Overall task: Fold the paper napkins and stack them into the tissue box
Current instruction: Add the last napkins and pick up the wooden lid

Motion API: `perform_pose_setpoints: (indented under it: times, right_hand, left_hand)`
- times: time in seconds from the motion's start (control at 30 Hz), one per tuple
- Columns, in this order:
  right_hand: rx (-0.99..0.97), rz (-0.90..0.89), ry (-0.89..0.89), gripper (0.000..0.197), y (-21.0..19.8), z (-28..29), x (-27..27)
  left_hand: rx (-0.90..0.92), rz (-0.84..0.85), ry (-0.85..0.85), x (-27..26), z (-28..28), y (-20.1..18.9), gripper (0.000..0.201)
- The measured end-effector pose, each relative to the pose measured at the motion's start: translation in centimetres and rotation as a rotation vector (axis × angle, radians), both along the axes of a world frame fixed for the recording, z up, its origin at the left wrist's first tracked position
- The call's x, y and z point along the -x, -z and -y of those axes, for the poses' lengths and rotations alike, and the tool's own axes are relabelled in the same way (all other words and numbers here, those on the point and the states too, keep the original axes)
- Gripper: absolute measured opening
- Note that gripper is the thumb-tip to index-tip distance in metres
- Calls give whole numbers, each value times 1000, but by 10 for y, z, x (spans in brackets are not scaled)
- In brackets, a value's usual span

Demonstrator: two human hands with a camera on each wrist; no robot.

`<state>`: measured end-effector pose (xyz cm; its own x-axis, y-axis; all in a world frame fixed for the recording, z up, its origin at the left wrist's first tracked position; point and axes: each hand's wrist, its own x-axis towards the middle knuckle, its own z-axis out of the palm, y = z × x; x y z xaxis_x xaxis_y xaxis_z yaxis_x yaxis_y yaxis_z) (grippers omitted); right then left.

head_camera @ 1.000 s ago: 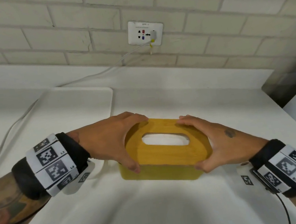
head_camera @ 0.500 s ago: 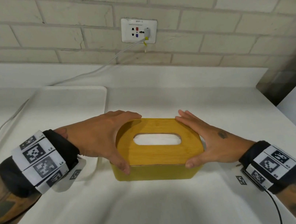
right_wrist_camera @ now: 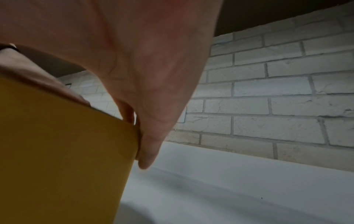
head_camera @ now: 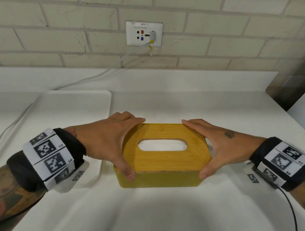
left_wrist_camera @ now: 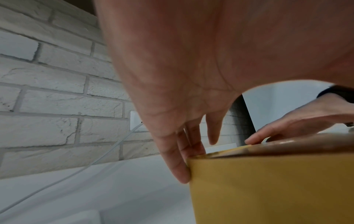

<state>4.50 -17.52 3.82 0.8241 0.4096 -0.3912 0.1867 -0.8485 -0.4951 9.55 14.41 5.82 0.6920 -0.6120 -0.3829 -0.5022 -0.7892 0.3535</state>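
Observation:
A yellow tissue box (head_camera: pixel 157 182) stands mid-table with its wooden lid (head_camera: pixel 174 163) lying flush on top. White napkins (head_camera: pixel 162 147) show through the oval slot. My left hand (head_camera: pixel 135 147) grips the left end, thumb on the near corner and fingers over the far edge. My right hand (head_camera: pixel 194 148) grips the right end the same way. In the left wrist view, the left fingers (left_wrist_camera: pixel 182 166) press the box's (left_wrist_camera: pixel 268 189) far corner. In the right wrist view, a right finger (right_wrist_camera: pixel 147 151) lies against the box wall (right_wrist_camera: pixel 67 151).
A white tray (head_camera: pixel 79 110) lies behind my left wrist. On the brick wall a socket (head_camera: pixel 144 33) feeds a cable (head_camera: pixel 102 73) that runs left across the table. The white table ends at its right edge (head_camera: pixel 295 125).
The lid, raised and overhanging the box a second ago, now sits flush on it. Both hands have stayed at the box ends.

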Motion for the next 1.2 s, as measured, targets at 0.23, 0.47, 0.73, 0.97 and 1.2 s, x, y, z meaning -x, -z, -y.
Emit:
perform_pose_setpoints:
  times: [0.23, 0.47, 0.73, 0.97, 1.2]
  right_hand:
    - [18, 16, 14, 141, -8, -2, -1]
    - [-50, -17, 29, 137, -3, 0, -2]
    - [55, 93, -18, 72, -25, -18, 15]
    - [62, 145, 14, 60, -12, -30, 31]
    - [34, 78, 81, 60, -15, -34, 32]
  left_hand:
    - [16, 4, -1, 2, 3, -2, 139]
    - [68, 35, 30, -1, 5, 1, 127]
    - [137, 58, 32, 11, 0, 3, 91]
    - [84, 89, 58, 22, -1, 8, 61]
    - [7, 36, 19, 9, 5, 3, 69]
